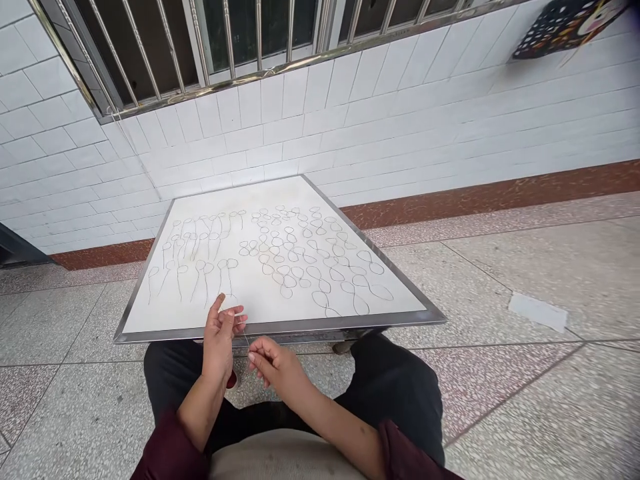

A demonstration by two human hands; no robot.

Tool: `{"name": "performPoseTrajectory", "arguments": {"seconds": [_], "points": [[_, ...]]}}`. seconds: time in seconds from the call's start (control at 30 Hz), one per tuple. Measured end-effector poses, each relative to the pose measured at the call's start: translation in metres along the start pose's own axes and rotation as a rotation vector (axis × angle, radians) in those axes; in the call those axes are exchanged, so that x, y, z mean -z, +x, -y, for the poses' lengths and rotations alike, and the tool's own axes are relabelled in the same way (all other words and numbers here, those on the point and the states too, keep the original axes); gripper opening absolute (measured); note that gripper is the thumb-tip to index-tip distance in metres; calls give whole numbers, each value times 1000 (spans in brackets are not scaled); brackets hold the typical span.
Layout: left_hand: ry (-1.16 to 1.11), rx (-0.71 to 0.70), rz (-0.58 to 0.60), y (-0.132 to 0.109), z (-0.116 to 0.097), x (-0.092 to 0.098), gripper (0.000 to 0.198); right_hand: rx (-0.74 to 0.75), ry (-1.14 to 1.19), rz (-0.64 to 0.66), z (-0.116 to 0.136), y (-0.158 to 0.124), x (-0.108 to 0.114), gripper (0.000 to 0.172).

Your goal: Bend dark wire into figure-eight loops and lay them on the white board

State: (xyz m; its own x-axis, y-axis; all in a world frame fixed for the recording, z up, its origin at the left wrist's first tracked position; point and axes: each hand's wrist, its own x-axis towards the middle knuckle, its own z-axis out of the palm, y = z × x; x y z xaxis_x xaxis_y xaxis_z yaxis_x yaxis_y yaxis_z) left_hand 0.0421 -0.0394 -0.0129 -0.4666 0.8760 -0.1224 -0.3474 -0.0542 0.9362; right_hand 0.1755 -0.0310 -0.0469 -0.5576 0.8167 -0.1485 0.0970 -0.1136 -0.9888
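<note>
My left hand (220, 333) is at the near edge of the white table, its thumb and fingers pinched on a thin wire (245, 337). The same strand runs down to the right into my right hand (273, 363), whose thumb and forefinger are closed on it just in front of the edge. A faint curve of wire shows above the left fingertips, too fine to follow. On the left of the tabletop lie rows of wire pieces (200, 267), each a small loop with a long tail. Many figure-eight wire loops (320, 273) are spread over the middle and right.
The white table (165, 320) has a grey metal rim and stands near a tiled wall (280, 143). Above it is a barred window (260, 40). A patterned bag (555, 30) hangs at upper right. A white slip (537, 311) lies on the speckled floor. My knees are under the near edge.
</note>
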Motion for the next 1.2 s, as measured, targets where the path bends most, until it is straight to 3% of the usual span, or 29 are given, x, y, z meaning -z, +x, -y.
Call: {"name": "performPoseTrajectory", "arguments": {"seconds": [0.3,0.53,0.67,0.87,1.2], "points": [[68,-17,99,16,9,3,58,-33,98,-57,-2,14,5,22],[156,6,95,43,29,1,63,-113,124,-192,-5,56,18,16],[200,4,101,41,39,17,51,-195,116,-228,-7,84,26,8],[203,4,85,33,49,44,42,-220,90,-236,0,112,28,13],[162,8,133,34,56,51,42,-184,108,-300,0,139,25,17]]}}
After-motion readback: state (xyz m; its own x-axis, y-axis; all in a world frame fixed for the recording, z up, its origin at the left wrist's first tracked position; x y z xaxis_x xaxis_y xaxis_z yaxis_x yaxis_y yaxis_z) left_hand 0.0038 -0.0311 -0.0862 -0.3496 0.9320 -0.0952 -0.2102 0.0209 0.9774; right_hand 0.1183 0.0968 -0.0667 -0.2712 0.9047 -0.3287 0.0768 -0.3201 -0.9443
